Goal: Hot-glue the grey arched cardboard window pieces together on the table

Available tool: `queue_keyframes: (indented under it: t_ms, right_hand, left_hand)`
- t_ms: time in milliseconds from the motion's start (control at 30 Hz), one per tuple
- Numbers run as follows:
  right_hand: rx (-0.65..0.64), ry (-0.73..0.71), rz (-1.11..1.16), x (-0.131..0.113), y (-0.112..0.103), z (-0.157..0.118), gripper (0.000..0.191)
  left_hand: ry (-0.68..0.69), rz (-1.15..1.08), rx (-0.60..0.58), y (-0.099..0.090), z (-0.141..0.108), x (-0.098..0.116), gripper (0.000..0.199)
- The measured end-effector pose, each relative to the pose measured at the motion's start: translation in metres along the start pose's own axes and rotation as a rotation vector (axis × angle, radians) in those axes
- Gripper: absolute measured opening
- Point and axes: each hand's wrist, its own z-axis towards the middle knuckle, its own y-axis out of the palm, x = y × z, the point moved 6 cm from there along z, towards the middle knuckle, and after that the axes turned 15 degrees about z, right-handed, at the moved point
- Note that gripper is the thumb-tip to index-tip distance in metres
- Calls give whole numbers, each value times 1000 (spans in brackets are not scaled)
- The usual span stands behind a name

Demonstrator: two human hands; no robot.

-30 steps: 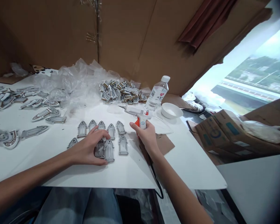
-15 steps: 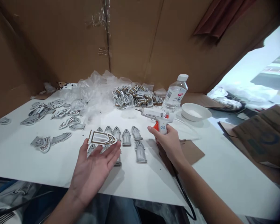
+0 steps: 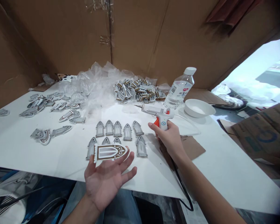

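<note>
A brown and white arched piece (image 3: 110,152) lies across the fingers of my left hand (image 3: 107,179), palm up, its base by the thumb and its tip to the right. My right hand (image 3: 169,138) is wrapped round the handle of a white glue gun (image 3: 155,111) with an orange trigger; the nozzle points left. Between and beyond my hands, grey arched pieces (image 3: 127,132) lie in two rows on the white table (image 3: 67,158). My left hand partly covers the lower row.
Loose pieces (image 3: 37,107) lie at the left, and a heap of them (image 3: 136,91) at the back beside clear plastic bags (image 3: 93,85). A bottle (image 3: 180,88) and white bowl (image 3: 199,108) stand at the back right. Flat cardboard (image 3: 192,147) lies by my right wrist.
My left hand has moved right and nearer to me with the arched piece, and its fingers have spread more. More of the grey rows now shows. My right hand still grips the glue gun.
</note>
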Motion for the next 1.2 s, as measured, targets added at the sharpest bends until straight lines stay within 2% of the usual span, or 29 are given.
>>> queue_keyframes:
  t_ms: [100, 200, 267, 333, 400, 467, 533, 667, 767, 1033, 1200]
  right_hand:
    - [-1, -10, -7, -1, 1, 0, 47]
    - [3, -30, -21, -2, 1, 0, 47]
    - [4, -32, -23, -1, 0, 0, 48]
    - [-2, -38, -24, 0, 0, 0, 48]
    - [-13, -50, -21, 0, 0, 0, 47]
    - [-29, -55, -8, -1, 0, -1, 47]
    - [-33, -44, 8, -3, 0, -3, 47]
    - [-25, -27, 49, -10, -1, -7, 46]
    - [-44, -36, 86, -10, -1, -7, 44]
    - [-42, -44, 110, -3, -1, -5, 42]
    - [-45, -38, 126, -4, -2, -5, 42]
  left_hand:
    - [-1, 112, 19, -5, 0, -1, 75]
    - [53, 318, 57, -6, 0, 10, 66]
    - [142, 626, 102, -5, 1, 23, 62]
    - [246, 1059, 215, -3, 2, 39, 63]
    - [294, 1466, 300, 2, 5, 49, 59]
    - [259, 1741, 267, 7, 13, 50, 54]
    - [180, 1896, 162, 11, 23, 46, 50]
    - [69, 2060, -5, 14, 39, 43, 44]
    - [35, 2129, -92, 15, 45, 40, 45]
    - [214, 2285, -165, 35, 64, 23, 42]
    - [201, 2319, -213, 37, 81, 15, 44]
